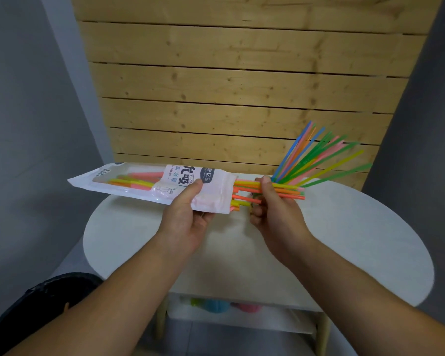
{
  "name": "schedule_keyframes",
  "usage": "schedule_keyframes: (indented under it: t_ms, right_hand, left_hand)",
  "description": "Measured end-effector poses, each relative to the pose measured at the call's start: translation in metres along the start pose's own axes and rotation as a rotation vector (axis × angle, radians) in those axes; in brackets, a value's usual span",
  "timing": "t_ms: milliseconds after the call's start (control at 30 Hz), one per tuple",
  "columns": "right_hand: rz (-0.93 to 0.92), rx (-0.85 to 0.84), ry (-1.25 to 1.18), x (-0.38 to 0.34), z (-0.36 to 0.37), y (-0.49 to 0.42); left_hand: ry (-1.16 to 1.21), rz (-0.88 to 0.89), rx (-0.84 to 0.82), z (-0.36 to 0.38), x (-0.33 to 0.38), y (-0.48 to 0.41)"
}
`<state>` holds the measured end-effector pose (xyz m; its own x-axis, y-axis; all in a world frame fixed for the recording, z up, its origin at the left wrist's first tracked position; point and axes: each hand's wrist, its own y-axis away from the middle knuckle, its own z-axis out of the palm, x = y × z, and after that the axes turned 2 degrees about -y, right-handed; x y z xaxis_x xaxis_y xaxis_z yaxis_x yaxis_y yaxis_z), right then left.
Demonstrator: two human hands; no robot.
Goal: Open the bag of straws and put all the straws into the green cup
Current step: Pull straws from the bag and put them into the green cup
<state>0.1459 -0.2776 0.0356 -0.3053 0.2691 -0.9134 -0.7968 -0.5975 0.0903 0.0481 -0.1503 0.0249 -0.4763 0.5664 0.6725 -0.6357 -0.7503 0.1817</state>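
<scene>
Your left hand (188, 217) curls thumb and fingers round the bag (139, 186) near its open mouth, level above the table (344, 227). Your right hand (272, 209) pinches a bunch of straws (244, 187) poking out. Draw them straight along the bag in 1 pull (a squeezed mouth snags them), then stand them among the fanned straws (316, 160) behind, where the green cup sits hidden.

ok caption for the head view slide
Left hand holds the bag; right hand grips straws sticking out of it.
</scene>
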Motion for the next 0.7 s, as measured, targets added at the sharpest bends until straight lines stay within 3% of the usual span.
schedule_keyframes:
  t_ms: [267, 700]
  right_hand:
    - [-0.047, 0.056, -0.171, -0.016, -0.002, 0.002]
    - [-0.501, 0.197, 0.147, -0.070, -0.068, -0.006]
  left_hand:
    - [-0.017, -0.006, -0.002, -0.001, 0.001, 0.001]
    - [0.039, -0.005, 0.098, -0.008, 0.009, -0.007]
